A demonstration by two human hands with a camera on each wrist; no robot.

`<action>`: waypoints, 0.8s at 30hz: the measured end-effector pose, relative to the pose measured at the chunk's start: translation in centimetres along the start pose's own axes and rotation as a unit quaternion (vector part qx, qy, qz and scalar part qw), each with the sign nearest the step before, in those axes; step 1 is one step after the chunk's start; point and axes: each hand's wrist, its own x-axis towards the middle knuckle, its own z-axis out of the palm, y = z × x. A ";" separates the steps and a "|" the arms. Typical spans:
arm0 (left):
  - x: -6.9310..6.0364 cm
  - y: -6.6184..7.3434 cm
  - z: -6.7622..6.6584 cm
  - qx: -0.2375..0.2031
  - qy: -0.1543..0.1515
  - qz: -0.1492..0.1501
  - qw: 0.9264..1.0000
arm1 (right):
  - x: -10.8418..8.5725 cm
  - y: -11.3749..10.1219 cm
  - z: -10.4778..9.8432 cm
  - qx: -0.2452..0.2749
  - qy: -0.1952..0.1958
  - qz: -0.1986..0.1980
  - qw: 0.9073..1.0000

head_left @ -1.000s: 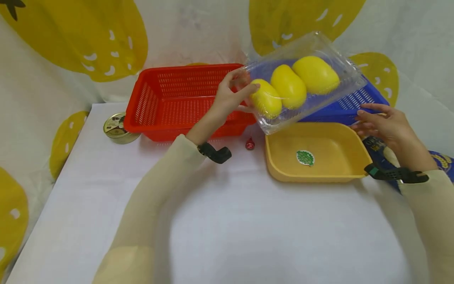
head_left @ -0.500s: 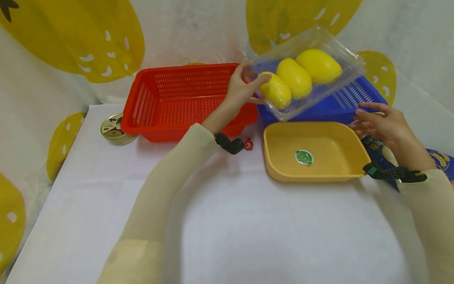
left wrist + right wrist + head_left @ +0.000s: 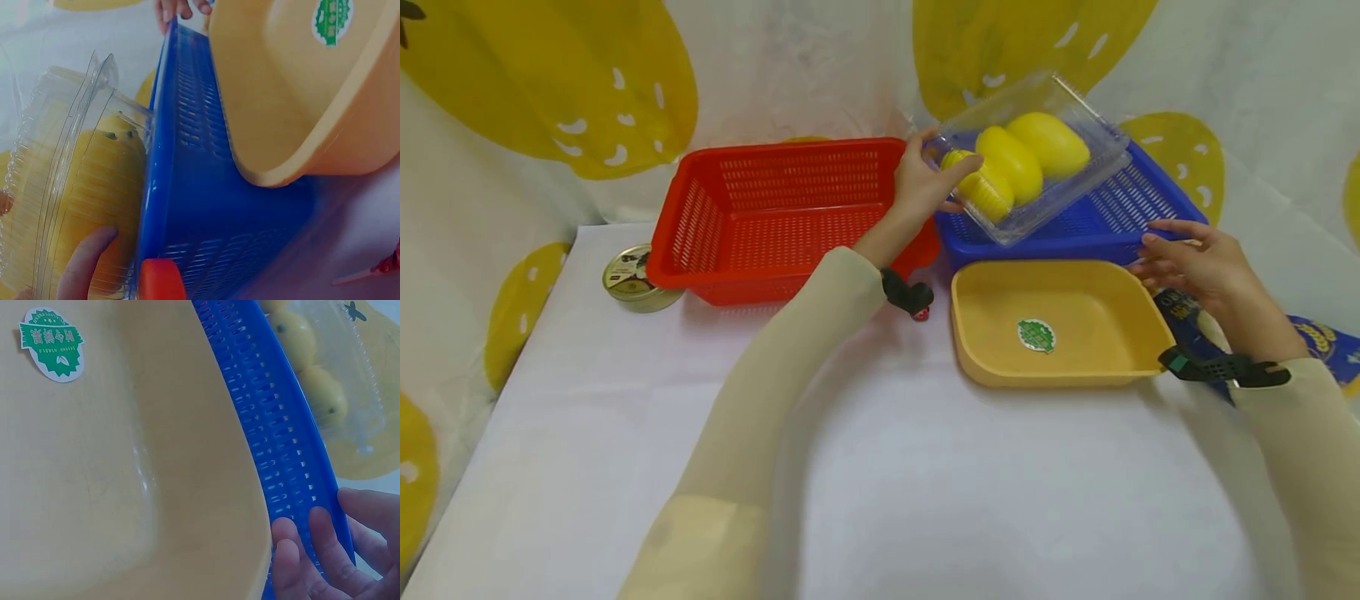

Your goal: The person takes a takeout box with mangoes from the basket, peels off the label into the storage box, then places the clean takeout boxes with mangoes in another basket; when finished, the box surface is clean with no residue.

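Observation:
In the head view my left hand (image 3: 925, 183) grips the near-left end of a clear plastic clamshell box (image 3: 1101, 137) containing three yellow fruits (image 3: 1011, 162). The box is tilted over the blue basket (image 3: 1138, 200); how far it rests inside cannot be told. One finger (image 3: 87, 259) lies against the clear box in the left wrist view. My right hand (image 3: 1202, 267) is at the basket's near-right corner. From the right wrist view, thumb and fingers (image 3: 328, 540) hold the blue rim between them. A yellow basin (image 3: 1075, 308) with a green sticker stands just in front.
A red basket (image 3: 737, 283) stands left of the blue one, with a flat round tin (image 3: 636, 279) beside it. A small red object (image 3: 921, 314) is mostly hidden by my left wrist strap. A dark blue package (image 3: 1195, 325) lies under my right hand.
My left hand has moved right and slightly away with the clear box, which was raised, then came lower over the blue basket. My right hand stays at the basket's corner.

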 end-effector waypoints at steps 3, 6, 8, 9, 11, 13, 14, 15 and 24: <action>0.5 -0.1 0.3 0.017 0.002 -0.002 1.000 | 0.0 0.0 0.1 -0.005 0.004 -0.001 1.000; 1.0 -0.2 0.6 0.035 -0.001 0.002 0.999 | -0.1 0.0 0.2 -0.006 0.006 -0.003 1.000; 1.3 -0.4 0.9 0.046 -0.001 0.006 0.999 | -0.1 0.0 0.2 -0.006 0.007 -0.004 1.000; 1.4 -0.4 1.1 0.051 -0.001 0.008 0.999 | -0.2 0.0 0.2 -0.008 0.008 -0.004 1.000; 1.7 -0.6 1.3 0.059 0.002 0.013 0.998 | -0.2 0.0 0.2 -0.007 0.008 -0.003 1.000; 2.0 -0.7 1.5 0.066 0.008 0.018 0.998 | -0.3 0.0 0.2 -0.006 0.008 -0.003 1.000; 2.1 -0.7 1.6 0.072 0.011 0.021 0.997 | -0.4 0.0 0.2 -0.006 0.008 -0.003 1.000; 2.2 -0.7 1.6 0.078 0.013 0.023 0.997 | -0.4 0.0 0.3 -0.007 0.009 -0.003 1.000; 2.7 -0.7 1.6 0.153 0.011 0.052 0.987 | -0.4 0.0 0.2 -0.002 0.004 -0.002 1.000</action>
